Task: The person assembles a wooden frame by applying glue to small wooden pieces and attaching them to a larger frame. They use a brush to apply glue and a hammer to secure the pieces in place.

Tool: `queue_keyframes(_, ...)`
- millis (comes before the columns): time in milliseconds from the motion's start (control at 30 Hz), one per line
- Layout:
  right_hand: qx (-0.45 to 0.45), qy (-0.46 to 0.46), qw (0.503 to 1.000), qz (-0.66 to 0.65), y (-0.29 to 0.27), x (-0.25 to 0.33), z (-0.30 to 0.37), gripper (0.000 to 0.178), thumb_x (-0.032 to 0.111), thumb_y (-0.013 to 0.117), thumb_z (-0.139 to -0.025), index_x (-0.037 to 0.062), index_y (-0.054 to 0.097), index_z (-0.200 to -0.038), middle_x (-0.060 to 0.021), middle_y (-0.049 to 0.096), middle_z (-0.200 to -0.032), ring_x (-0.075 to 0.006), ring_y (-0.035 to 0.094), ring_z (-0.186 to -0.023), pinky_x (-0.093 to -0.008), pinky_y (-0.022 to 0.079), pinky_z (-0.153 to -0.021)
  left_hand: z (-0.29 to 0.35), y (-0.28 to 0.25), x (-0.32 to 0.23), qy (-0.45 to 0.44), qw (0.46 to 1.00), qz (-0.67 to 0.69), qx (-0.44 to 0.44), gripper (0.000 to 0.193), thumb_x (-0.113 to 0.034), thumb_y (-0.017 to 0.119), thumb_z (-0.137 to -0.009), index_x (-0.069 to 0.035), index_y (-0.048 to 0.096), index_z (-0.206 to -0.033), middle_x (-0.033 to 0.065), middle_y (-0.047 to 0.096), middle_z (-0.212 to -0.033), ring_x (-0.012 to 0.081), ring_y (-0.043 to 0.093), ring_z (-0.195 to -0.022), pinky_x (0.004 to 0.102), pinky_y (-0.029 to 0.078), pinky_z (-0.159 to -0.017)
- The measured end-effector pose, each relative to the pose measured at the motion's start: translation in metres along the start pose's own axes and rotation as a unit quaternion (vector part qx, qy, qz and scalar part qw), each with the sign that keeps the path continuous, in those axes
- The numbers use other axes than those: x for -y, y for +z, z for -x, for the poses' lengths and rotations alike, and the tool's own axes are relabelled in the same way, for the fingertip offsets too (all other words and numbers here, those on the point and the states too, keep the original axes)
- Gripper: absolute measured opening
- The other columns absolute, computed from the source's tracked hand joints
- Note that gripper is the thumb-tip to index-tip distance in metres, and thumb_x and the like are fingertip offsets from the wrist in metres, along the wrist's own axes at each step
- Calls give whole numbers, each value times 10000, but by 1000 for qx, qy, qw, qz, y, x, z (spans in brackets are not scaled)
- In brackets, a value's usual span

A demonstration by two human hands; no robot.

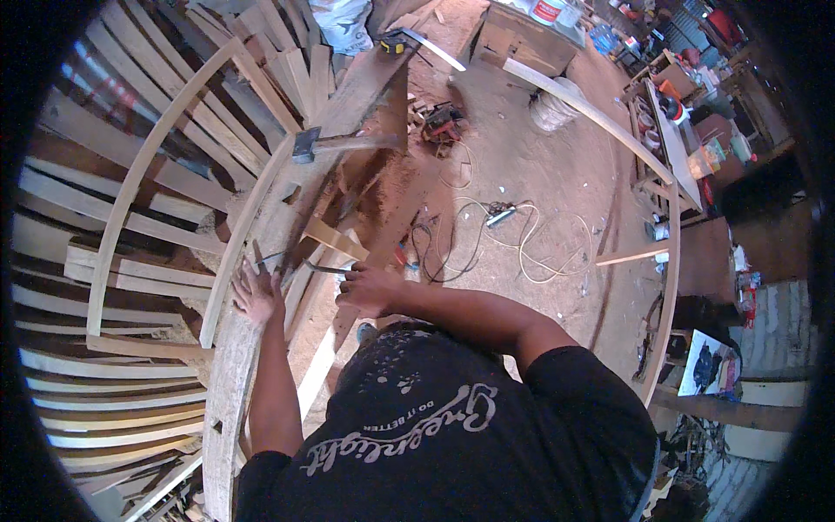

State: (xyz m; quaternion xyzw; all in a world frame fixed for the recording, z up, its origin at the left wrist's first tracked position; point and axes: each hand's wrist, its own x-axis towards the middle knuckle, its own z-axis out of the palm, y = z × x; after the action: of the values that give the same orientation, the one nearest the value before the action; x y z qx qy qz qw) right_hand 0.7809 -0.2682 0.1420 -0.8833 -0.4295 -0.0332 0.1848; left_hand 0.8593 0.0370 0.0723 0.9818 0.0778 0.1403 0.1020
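Observation:
My left hand [255, 294] lies on the long weathered wooden workbench [228, 383] with its fingers spread. Beside its fingertips is a short thin dark piece [270, 258], too small to name. To the right of the bench's edge, my right hand [370, 290] is closed around the end of a thin dark bent metal tool [325, 269], which points left toward the bench. Just above that tool, a short light wooden piece [335, 237] sticks out at a slant. Farther up the bench lies a hammer [304, 146], its wooden handle toward the right.
Curved wooden frames [165, 130] lean at left over stacked wood strips [113, 370]. A tape measure [393, 45] sits at the bench's far end. A red power tool [444, 123] and looping cords [531, 274] lie on the dusty floor. Another curved frame [671, 226] stands at right.

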Motion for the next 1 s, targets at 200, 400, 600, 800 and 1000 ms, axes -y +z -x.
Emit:
queue_keyframes(200, 108, 48, 992, 44, 9, -3, 2, 520, 319, 799, -739, 205, 640, -1220, -36, 651, -1125, -250, 596, -1168, -449, 432, -1049, 44, -39, 31, 77, 995, 55, 37, 976, -536, 780, -838, -318, 271, -1641, 179, 226, -1694, 402, 185, -1564, 638, 137, -1224)
queue_keyframes(400, 143, 44, 988, -21, 8, -4, -2, 582, 295, 805, -743, 176, 645, -1289, -92, 626, -1289, -324, 554, -1268, -472, 436, -1087, 36, -56, 69, 99, 990, 65, 72, 816, -456, 728, -906, -205, 384, -1602, 199, 311, -1657, 401, 273, -1531, 572, 199, -1231)
queue_keyframes(600, 161, 59, 983, -72, -5, -4, -7, 548, 294, 804, -775, 143, 647, -1278, -98, 642, -1249, -334, 554, -1251, -477, 425, -1080, 6, -29, 77, 51, 996, 54, -50, 464, -353, 646, -959, -166, 648, -1383, 133, 644, -1332, 355, 558, -1261, 534, 381, -1104)
queue_keyframes(800, 147, 66, 983, -83, -7, 1, -8, 584, 277, 802, -778, 153, 637, -1325, -94, 641, -1308, -342, 547, -1269, -514, 361, -1116, -10, -20, 92, -7, 994, 105, -12, 310, -247, 679, -925, -130, 723, -1208, 85, 724, -1217, 323, 641, -1170, 510, 488, -1017)
queue_keyframes(1000, 159, 74, 982, -70, -9, 3, -8, 515, 354, 756, -827, 150, 653, -1289, -153, 632, -1325, -380, 551, -1277, -542, 366, -1132, -10, -22, 117, -54, 978, 93, -179, 178, -145, 635, -911, -123, 747, -1048, 151, 698, -1164, 396, 646, -1029, 507, 507, -928)
